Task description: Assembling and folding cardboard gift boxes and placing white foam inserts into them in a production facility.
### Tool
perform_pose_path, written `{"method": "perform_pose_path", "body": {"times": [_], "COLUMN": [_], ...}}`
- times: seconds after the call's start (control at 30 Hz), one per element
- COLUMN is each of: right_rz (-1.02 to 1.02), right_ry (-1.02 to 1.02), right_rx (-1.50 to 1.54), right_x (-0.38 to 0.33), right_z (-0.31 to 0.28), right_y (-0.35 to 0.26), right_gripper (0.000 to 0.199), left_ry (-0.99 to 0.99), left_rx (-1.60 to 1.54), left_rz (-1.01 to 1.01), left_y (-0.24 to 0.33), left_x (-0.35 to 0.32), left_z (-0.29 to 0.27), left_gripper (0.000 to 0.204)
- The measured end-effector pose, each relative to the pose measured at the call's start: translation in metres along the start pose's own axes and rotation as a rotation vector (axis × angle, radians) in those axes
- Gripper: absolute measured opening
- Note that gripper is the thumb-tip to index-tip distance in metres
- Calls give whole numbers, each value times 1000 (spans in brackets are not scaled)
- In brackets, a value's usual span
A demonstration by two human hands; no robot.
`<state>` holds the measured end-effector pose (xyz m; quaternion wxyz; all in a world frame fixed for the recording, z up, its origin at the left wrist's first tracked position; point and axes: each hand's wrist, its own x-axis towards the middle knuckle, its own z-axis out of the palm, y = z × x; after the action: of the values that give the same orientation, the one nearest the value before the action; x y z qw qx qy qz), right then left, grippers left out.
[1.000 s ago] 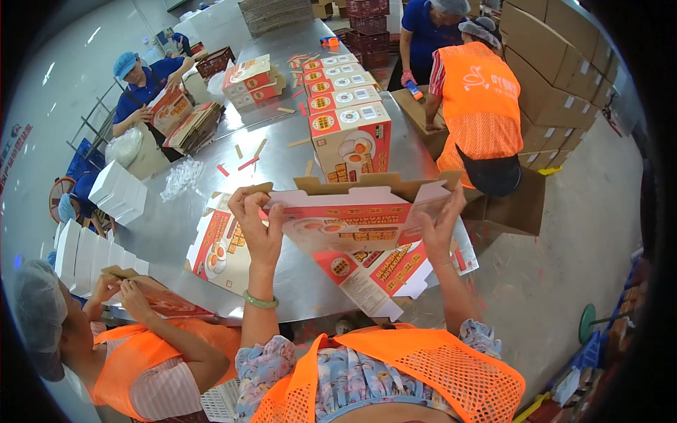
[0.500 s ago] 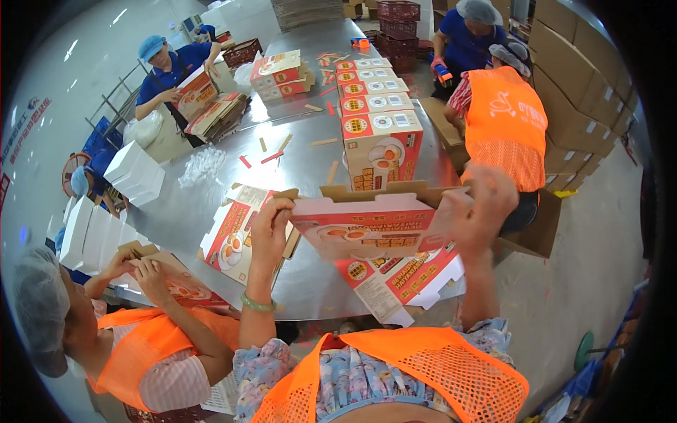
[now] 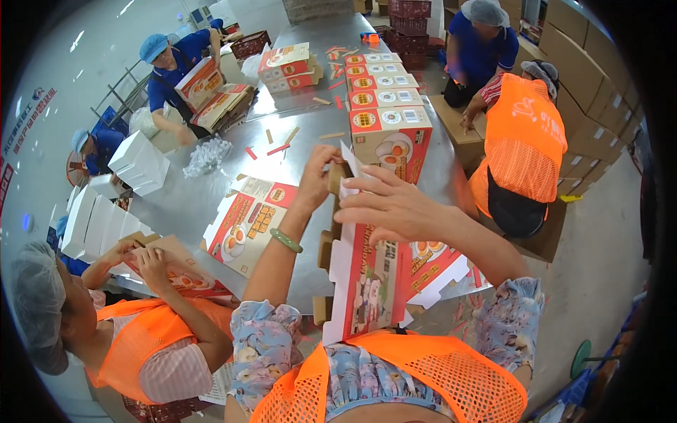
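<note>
A partly folded red and beige carton (image 3: 377, 282) stands turned on edge in front of my chest, brown flaps along its left side. My left hand (image 3: 321, 176), with a green bangle on the wrist, grips the flaps at its far end. Across that same end lies my right hand (image 3: 398, 204), fingers stretched out over a white flap. Behind the carton, at its right, another printed carton (image 3: 437, 264) shows in part on the metal table. A flattened carton (image 3: 250, 225) lies left of my left forearm.
A row of closed cartons (image 3: 388, 130) runs away beyond my hands on the metal table (image 3: 303, 130). Red and tan strips (image 3: 278, 149) lie scattered. A co-worker in an orange vest (image 3: 162, 345) folds a carton at my left; another vest (image 3: 525, 148) bends over a brown box at right.
The carton has turned from lying crosswise to pointing away from me. My right hand has moved from its right end to its far end, beside my left hand.
</note>
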<state>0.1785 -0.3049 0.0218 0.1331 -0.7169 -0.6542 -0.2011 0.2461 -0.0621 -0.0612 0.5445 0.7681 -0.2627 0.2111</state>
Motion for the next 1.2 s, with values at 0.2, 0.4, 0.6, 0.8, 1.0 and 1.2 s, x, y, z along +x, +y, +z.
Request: {"method": "perform_pose_path", "body": {"times": [0.2, 0.4, 0.6, 0.8, 1.0, 1.2], "right_rz": [-103, -109, 144, 303, 440, 829], "right_ry": [-156, -20, -68, -64, -296, 230], "right_rx": [-146, -155, -28, 7, -17, 436], "right_x": [15, 21, 13, -20, -64, -87], "right_z": [45, -7, -46, -46, -67, -55], "right_y": [19, 36, 29, -6, -25, -33], "right_gripper": [42, 18, 16, 13, 9, 22], "left_ry": [-83, 247, -127, -300, -177, -78], "left_rx": [95, -100, 106, 334, 332, 762], "left_rz": [-108, -284, 110, -147, -176, 55], "left_y": [9, 90, 198, 184, 195, 149], "left_x": [-13, -40, -105, -111, -103, -110], "left_z": [10, -28, -75, -86, -67, -47], "left_gripper": [27, 30, 42, 76, 61, 29]}}
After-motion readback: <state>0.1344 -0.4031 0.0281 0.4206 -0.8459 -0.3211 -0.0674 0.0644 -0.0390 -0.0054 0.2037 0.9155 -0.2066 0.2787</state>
